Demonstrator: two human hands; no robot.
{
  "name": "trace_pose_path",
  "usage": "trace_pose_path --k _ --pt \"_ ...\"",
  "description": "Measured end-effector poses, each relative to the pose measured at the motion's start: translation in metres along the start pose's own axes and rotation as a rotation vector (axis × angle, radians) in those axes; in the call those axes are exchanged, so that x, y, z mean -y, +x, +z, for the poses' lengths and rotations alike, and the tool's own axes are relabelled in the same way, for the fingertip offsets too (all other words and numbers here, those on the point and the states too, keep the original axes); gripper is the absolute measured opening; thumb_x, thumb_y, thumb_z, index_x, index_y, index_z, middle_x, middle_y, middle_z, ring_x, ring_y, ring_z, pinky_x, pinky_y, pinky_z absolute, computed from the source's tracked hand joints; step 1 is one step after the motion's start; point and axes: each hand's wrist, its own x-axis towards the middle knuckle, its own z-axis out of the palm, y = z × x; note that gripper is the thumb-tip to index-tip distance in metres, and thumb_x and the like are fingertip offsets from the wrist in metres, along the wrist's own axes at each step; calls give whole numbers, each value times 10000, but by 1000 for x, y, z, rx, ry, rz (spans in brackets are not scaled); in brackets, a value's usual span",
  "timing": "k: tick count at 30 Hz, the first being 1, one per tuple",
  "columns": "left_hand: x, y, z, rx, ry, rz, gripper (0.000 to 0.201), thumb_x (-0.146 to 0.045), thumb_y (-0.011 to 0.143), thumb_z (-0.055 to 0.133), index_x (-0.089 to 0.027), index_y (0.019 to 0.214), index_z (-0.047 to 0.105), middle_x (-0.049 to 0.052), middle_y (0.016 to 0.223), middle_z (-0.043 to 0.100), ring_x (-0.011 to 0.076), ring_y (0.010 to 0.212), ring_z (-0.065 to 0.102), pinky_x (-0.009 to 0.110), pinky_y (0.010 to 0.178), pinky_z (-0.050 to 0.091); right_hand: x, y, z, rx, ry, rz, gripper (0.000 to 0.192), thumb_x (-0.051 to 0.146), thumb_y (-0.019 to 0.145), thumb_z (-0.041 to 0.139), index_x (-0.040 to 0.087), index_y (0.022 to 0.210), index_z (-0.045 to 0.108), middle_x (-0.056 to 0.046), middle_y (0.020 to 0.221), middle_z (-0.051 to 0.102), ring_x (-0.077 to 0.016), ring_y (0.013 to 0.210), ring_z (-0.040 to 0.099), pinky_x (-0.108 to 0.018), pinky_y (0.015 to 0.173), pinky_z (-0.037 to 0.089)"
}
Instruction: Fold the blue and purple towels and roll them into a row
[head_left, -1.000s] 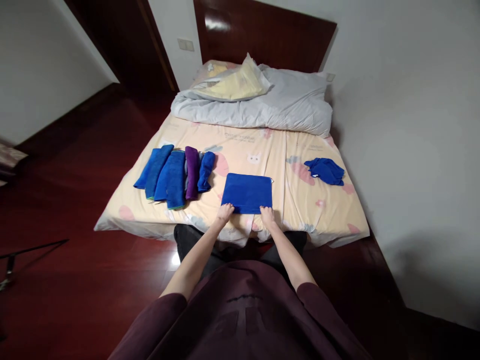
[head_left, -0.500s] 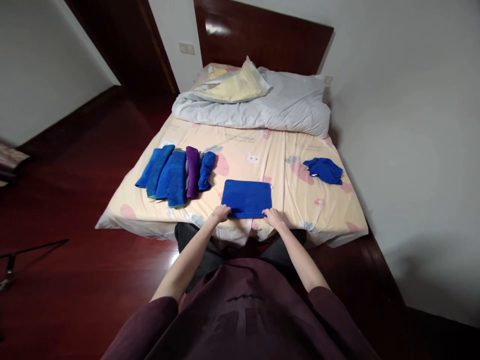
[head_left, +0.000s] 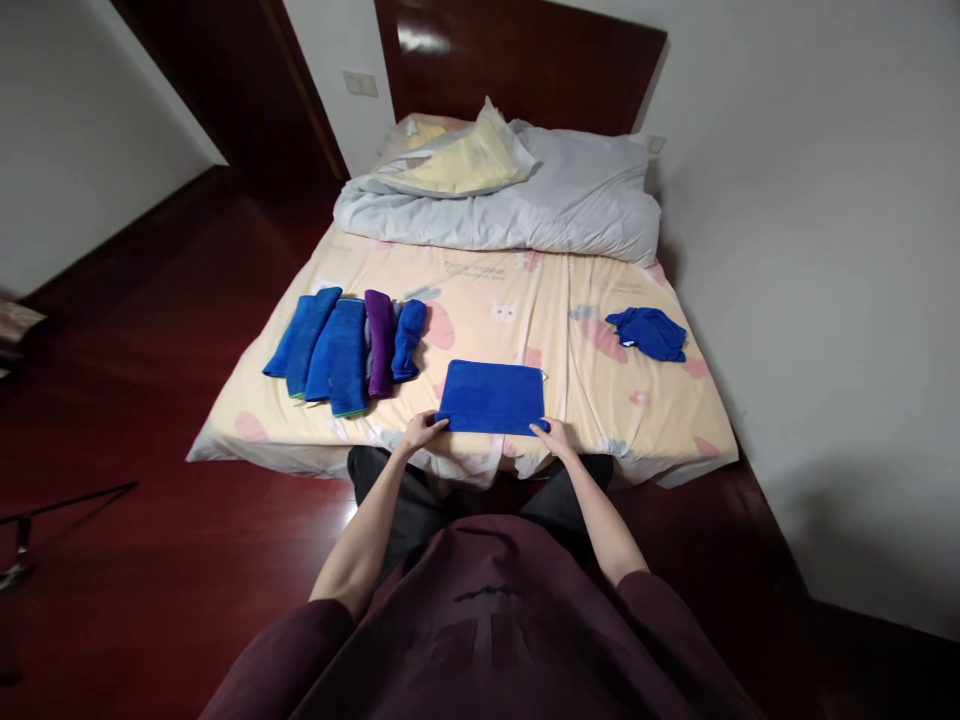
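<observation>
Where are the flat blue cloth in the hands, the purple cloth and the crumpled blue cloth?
Flat blue cloth point(head_left: 493, 396): head view, middle of its upper face.
Purple cloth point(head_left: 380, 345): head view, midway along its length.
Crumpled blue cloth point(head_left: 651, 334): head view, middle of the heap.

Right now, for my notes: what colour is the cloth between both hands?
Blue cloth, shown in the head view.

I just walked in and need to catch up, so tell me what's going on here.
A person's left hand and right hand hold the near corners of a flat, rectangular blue fabric piece on a cream, patterned fabric bedsheet. To its left lies a row of long, narrow blue and purple fabric pieces. A crumpled blue fabric bundle lies off to the right, touched by neither hand.
</observation>
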Motion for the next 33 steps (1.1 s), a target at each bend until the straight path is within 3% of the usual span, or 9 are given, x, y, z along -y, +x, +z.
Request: trace_pose_path --k 4,7,10,15,21,28,33 --pt "4 -10 20 -198 38 -23 390 -518 867 545 -158 922 686 91 871 738 217 803 679 304 743 525 -6 1 12 -101 35 -32 439 446 882 637 110 1152 721 -175 1153 743 -269 1082 692 -396 988 528" --pt "2 -12 29 -274 117 -36 369 -500 922 494 -174 935 666 73 823 710 211 750 661 301 716 498 -6 2 14 -111 14 -29 446 461 913 595 113 1166 714 -185 1184 730 -272 1117 678 -388 1003 517" --pt "3 -15 31 -269 172 -36 348 -482 955 471 -185 953 652 61 784 689 215 723 656 294 687 473 -6 3 12 -112 -26 -21 471 492 928 569 127 1193 701 -177 1212 721 -273 1139 668 -390 1009 510" --pt "7 -18 29 -241 214 -39 311 -457 977 467 -203 872 613 56 738 667 219 706 657 285 656 443 -3 2 4 -55 -90 -41 453 541 934 552 148 1057 742 -143 975 762 -273 970 702 -371 902 547" --pt "5 -20 29 -245 199 -61 289 -429 978 469 -212 818 572 48 697 638 213 671 636 286 652 427 -4 0 3 -76 -116 -24 462 567 924 528 150 971 722 -120 905 747 -250 872 698 -327 815 541" --pt "2 -31 31 -266 176 -21 301 -433 990 454 -193 920 621 58 764 676 216 753 667 287 705 471 -3 -7 0 -101 -136 -52 487 636 910 503 195 744 631 -58 703 670 -210 692 644 -259 643 480" --pt "0 -31 30 -288 153 -17 322 -449 975 469 -183 917 640 57 766 681 212 751 668 282 700 478 0 -10 -1 -127 -157 -27 471 626 914 510 202 763 646 -60 728 686 -214 706 653 -265 651 484"
